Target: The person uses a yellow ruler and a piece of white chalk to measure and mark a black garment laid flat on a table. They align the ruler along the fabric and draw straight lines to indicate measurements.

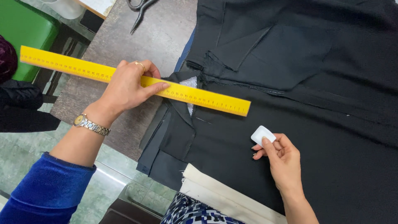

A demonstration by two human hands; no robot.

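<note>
My left hand (126, 85) presses a long yellow ruler (207, 99) flat, its right end lying across black fabric (315, 103) spread on the table. A ring sits on one finger and a metal watch (91, 124) on that wrist. My right hand (282, 159) pinches a small white piece of tailor's chalk (262, 134) just below the ruler's right end, over the fabric. A white lining patch (190, 83) shows at the fabric's folded edge under the ruler.
Scissors (140, 10) lie at the table's far edge. The brown tabletop (124, 45) ends at left above a tiled floor. A green seat (25, 33) stands far left. A cream fabric strip (224, 195) lies at the near edge.
</note>
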